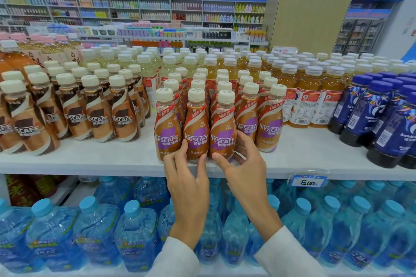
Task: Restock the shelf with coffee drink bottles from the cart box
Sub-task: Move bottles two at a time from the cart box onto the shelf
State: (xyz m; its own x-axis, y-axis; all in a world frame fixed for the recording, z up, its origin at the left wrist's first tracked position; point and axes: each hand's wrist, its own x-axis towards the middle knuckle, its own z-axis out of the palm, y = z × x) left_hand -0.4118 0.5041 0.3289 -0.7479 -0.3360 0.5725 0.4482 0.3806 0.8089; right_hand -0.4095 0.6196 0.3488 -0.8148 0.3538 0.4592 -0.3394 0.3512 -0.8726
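Note:
Several rows of purple-label Nescafe coffee bottles stand on the white top shelf [304, 155]. My left hand [188, 177] grips the base of the second front-row bottle [196, 123], thumb on its left side and a finger on its right. My right hand [246, 164] holds the third front-row bottle [223, 128], thumb at its lower front and fingers curled round its right side. Both bottles stand upright on the shelf near its front edge, touching each other. The first front-row bottle [167, 126] stands just left of them. The cart box is out of view.
Brown-label Nescafe bottles [99, 114] fill the shelf to the left, orange tea bottles [315, 99] and dark blue bottles [387, 123] to the right. A price tag reading 6.00 [308, 181] hangs on the shelf edge. Blue water bottles [94, 231] crowd the lower shelf.

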